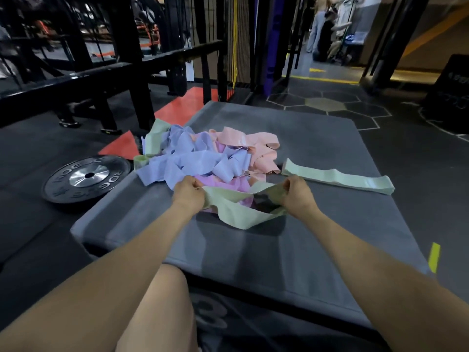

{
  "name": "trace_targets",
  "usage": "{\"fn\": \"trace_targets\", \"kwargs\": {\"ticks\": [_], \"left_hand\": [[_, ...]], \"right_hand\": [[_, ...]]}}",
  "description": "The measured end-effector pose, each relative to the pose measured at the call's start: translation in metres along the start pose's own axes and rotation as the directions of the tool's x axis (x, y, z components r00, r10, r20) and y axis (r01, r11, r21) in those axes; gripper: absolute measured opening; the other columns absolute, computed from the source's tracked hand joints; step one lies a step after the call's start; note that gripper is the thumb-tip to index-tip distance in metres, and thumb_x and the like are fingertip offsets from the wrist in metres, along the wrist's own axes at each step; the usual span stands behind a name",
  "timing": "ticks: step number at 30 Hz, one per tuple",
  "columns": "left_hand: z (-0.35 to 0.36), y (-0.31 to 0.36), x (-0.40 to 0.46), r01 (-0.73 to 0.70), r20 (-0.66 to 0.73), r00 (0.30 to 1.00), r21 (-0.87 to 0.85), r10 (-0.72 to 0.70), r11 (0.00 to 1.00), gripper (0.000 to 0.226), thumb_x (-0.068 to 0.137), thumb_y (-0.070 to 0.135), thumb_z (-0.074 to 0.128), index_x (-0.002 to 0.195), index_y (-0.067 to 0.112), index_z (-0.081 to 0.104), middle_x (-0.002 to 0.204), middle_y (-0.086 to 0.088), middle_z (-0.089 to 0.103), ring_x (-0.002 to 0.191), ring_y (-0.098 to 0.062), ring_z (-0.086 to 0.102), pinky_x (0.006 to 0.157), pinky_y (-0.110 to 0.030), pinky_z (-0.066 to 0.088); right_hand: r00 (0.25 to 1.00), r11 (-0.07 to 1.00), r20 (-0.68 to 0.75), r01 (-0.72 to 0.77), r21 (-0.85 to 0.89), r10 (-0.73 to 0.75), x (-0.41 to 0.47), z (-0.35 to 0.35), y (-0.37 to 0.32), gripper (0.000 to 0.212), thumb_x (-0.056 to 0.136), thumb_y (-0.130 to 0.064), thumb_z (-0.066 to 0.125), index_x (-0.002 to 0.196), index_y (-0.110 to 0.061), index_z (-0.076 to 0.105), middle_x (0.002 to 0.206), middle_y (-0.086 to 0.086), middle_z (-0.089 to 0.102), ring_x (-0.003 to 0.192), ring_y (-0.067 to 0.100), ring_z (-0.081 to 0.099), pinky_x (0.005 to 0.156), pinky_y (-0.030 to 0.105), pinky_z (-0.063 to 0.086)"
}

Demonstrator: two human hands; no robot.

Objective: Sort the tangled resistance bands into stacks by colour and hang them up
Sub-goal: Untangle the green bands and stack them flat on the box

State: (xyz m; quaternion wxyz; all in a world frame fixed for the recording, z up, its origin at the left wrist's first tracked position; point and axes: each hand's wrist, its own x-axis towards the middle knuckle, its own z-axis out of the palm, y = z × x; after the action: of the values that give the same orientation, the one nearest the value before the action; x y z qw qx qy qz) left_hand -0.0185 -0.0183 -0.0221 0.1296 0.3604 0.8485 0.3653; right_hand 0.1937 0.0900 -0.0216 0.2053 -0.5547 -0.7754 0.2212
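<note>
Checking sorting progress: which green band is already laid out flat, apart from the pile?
The green band lying flat on the mat, right of the pile. Another is held between left hand and right hand; a third sits tangled at the pile's far-left edge.

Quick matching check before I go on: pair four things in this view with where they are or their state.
Things:
1. green band
2. flat green band
3. tangled pile
4. weight plate

Places or states:
A. on the floor, left of the mat
B. stretched between left hand and right hand
C. heaped on the mat, beyond the hands
D. lying alone on the mat, right of the pile

Pairs: 1-B, 2-D, 3-C, 4-A
</note>
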Motion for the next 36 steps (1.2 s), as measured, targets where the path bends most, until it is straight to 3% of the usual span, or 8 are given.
{"fn": "trace_targets", "kwargs": {"ticks": [5,9,13,20,22,27,33,36], "left_hand": [[-0.001,-0.004,-0.003,0.016,0.013,1.000,-0.108,-0.014,0.994,0.016,0.085,-0.001,0.044,0.089,0.012,0.053,0.094,-0.004,0.055,0.086,-0.023,0.051,0.073,-0.024,0.037],[-0.004,-0.007,-0.007,0.014,-0.008,1.000,-0.228,-0.016,0.974,0.017,0.085,-0.001,0.051,0.092,0.014,0.048,0.085,-0.001,0.052,0.085,-0.022,0.049,0.075,-0.023,0.036],[-0.009,0.001,-0.011,-0.028,-0.035,0.999,-0.292,0.019,0.956,0.015,0.088,-0.001,0.053,0.092,0.012,0.047,0.072,0.005,0.046,0.081,-0.021,0.047,0.065,-0.021,0.036],[-0.006,0.018,-0.025,-0.150,-0.111,0.986,-0.261,0.125,0.954,0.013,0.089,0.000,0.050,0.094,0.012,0.052,0.096,0.000,0.053,0.087,-0.018,0.050,0.073,-0.019,0.034],[0.001,0.026,-0.030,-0.158,-0.119,0.984,-0.261,0.131,0.952,0.013,0.089,0.001,0.051,0.099,0.006,0.057,0.099,-0.002,0.056,0.092,-0.021,0.052,0.078,-0.023,0.037],[0.033,0.044,-0.050,-0.112,-0.026,0.994,-0.231,0.109,0.967,0.018,0.087,0.003,0.055,0.105,0.002,0.059,0.111,-0.013,0.063,0.100,-0.028,0.056,0.077,-0.024,0.036],[0.072,0.042,-0.082,-0.132,0.076,0.986,-0.204,0.150,0.970,0.008,0.084,0.000,0.058,0.091,0.001,0.062,0.097,-0.020,0.065,0.091,-0.035,0.058,0.073,-0.031,0.039],[0.075,0.036,-0.088,-0.109,0.125,0.982,-0.243,0.142,0.964,0.010,0.082,-0.001,0.061,0.087,0.008,0.058,0.087,-0.016,0.059,0.077,-0.024,0.051,0.070,-0.031,0.038]], "right_hand": [[0.995,0.995,0.043,-0.088,-0.038,0.090,-0.004,0.004,0.007,0.035,0.086,-0.011,0.057,0.118,0.001,0.049,0.125,0.018,0.046,0.107,0.037,0.052,0.087,0.035,0.043],[0.988,0.985,0.140,-0.043,-0.164,0.066,-0.011,-0.001,0.007,0.016,0.084,-0.007,0.050,0.087,0.000,0.064,0.080,0.014,0.054,0.076,0.029,0.049,0.065,0.030,0.040],[0.990,0.997,0.139,0.001,-0.082,0.010,-0.014,-0.016,0.008,0.031,0.087,-0.011,0.052,0.059,-0.012,0.038,0.078,0.012,0.049,0.075,0.025,0.044,0.064,0.028,0.034],[0.994,0.998,0.092,-0.049,-0.036,0.052,-0.028,-0.062,0.045,0.010,0.083,-0.011,0.056,0.089,-0.009,0.064,0.086,0.008,0.060,0.085,0.025,0.054,0.067,0.023,0.036],[0.995,0.998,0.067,-0.067,-0.017,0.068,-0.037,-0.078,0.059,0.004,0.082,-0.015,0.061,0.081,-0.012,0.064,0.078,0.005,0.059,0.076,0.023,0.054,0.059,0.024,0.037],[0.979,0.981,0.084,-0.180,-0.071,0.185,-0.066,-0.113,0.090,0.032,0.079,-0.015,0.068,0.054,-0.019,0.049,0.057,-0.004,0.047,0.059,0.014,0.044,0.046,0.019,0.031],[0.970,0.970,0.084,-0.220,-0.106,0.229,-0.099,-0.119,0.127,0.021,0.081,-0.015,0.067,0.061,-0.016,0.060,0.068,0.004,0.055,0.072,0.016,0.051,0.050,0.019,0.036],[0.970,0.973,0.100,-0.211,-0.092,0.220,-0.109,-0.117,0.136,0.020,0.084,-0.026,0.067,0.068,-0.014,0.065,0.067,0.002,0.057,0.072,0.016,0.052,0.049,0.015,0.035]]}}
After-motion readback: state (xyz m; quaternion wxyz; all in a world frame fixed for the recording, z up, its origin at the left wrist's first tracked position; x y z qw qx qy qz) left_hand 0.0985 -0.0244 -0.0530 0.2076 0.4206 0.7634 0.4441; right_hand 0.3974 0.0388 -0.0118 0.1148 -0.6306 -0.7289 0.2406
